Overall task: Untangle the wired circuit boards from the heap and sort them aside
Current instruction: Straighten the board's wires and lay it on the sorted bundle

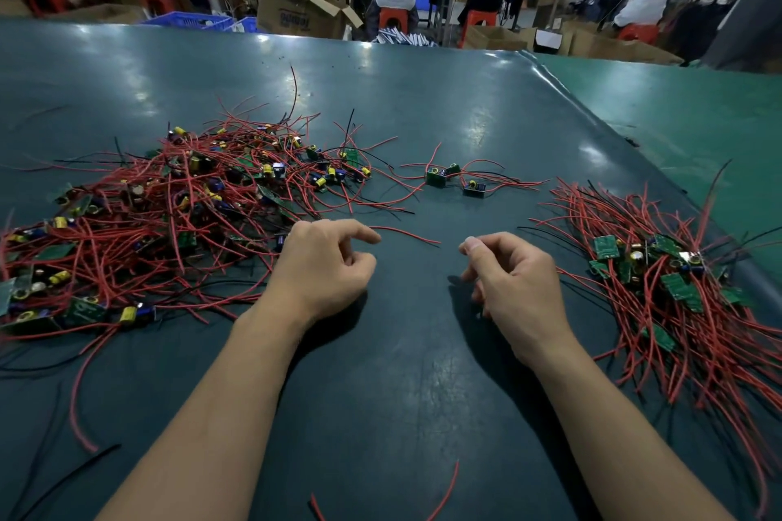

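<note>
On the dark green table [381, 106], a big heap [177, 216] of red-wired circuit boards spreads over the left side, its left edge cut off by the frame; boards, yellow and blue capacitors and a few black wires are so knotted there that single boards are hard to tell apart. At the right lies the sorted pile [677, 300], its wires running roughly one way, green boards clustered at its upper part, and its lower right end running out of view. Between the two, farther back, a few loose boards [455, 180] sit with their wires trailing right.

The left hand [326, 266] rests at the near edge of the heap, fingers loosely curled, forefinger stretched toward a stray red wire [406, 235]; it grips nothing that can be seen, though its fingertips are partly hidden beneath the knuckles. The right hand [512, 279] hovers near the sorted pile, fingers relaxed and bent, holding nothing.

Beyond the table's far edge, seated people and cardboard boxes [296, 8] appear, blurred.
</note>
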Demonstrator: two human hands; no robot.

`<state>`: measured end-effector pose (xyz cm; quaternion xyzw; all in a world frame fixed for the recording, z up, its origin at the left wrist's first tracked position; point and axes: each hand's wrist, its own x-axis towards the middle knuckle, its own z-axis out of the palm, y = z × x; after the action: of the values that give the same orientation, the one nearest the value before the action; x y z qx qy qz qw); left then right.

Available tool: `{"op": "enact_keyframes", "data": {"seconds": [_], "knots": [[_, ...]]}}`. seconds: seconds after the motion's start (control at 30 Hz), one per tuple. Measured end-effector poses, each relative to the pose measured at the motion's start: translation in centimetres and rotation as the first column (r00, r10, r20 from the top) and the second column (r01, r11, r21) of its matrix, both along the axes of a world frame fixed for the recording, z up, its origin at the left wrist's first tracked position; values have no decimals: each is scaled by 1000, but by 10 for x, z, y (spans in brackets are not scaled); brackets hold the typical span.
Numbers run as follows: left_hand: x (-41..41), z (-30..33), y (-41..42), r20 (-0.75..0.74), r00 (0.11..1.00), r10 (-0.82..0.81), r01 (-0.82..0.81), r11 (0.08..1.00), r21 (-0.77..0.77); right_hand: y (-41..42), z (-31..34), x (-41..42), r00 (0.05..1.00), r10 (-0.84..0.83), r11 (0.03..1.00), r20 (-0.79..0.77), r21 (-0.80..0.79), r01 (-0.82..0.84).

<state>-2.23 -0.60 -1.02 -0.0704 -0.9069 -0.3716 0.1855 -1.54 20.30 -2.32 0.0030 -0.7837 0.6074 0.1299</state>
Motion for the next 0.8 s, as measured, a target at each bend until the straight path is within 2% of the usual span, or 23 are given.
{"op": "enact_keyframes", "data": {"seconds": [0.1,0.17,0.23,0.3,0.37,0.4,0.47,0.57,0.67,0.73,0.8], "knots": [[8,1,7,59,982,-179,174,981,82,-1,0,0,1000,1,1000,1,4,-1],[16,1,19,78,941,-329,324,944,63,-1,0,0,1000,-3,1000,-3,6,3],[21,1,28,48,925,-376,371,924,88,0,0,0,1000,-4,1000,-11,10,4],[22,5,28,-87,943,-321,328,940,91,0,1,0,1000,-7,1000,-15,5,7],[20,8,25,-245,945,-217,231,973,28,-1,1,0,1000,-11,1000,-9,2,11],[19,10,23,-269,948,-170,184,983,25,0,1,0,1000,-12,1000,-5,3,12],[18,11,16,-230,971,-65,72,997,23,0,1,1,1000,-12,1000,1,3,12],[18,8,2,-116,989,88,-109,975,-191,0,1,2,1000,-6,1000,5,1,6],[19,7,-3,123,987,103,-64,956,-286,-1,2,2,1000,1,1000,8,17,-1],[17,4,-1,104,988,111,-82,965,-249,-1,2,2,1000,5,1000,10,16,-5],[16,4,1,-49,990,131,-136,981,-137,-1,3,2,1000,4,1000,7,7,-4]]}}
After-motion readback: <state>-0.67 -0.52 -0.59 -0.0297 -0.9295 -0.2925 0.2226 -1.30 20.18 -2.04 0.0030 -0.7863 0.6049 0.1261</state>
